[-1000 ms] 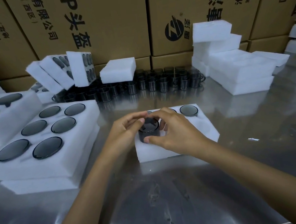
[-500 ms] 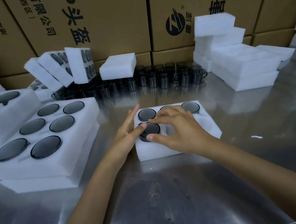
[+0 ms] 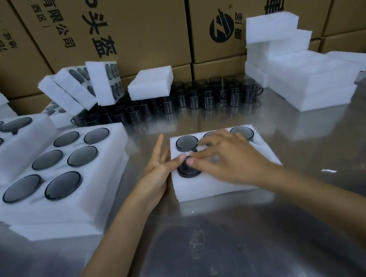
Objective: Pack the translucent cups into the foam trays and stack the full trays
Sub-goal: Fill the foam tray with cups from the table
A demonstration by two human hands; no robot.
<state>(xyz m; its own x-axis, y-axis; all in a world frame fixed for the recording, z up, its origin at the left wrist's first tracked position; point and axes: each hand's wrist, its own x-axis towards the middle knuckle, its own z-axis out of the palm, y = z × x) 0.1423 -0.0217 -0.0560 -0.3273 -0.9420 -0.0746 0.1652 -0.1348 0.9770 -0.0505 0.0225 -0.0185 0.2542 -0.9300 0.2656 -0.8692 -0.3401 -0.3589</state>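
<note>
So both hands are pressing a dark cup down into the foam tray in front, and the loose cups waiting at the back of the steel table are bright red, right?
Not quite. The head view shows the loose cups are dark smoky grey, not red. The rest stands: the left hand and right hand press a dark cup into the foam tray on the steel table.

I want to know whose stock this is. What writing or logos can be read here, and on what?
"P头盔": left cardboard box.
"有限公司", "(西区)": same box, smaller print.
Round black logo: centre cardboard box; characters beside it are cut off or blurred.
Foam trays and cups: no text.
</note>
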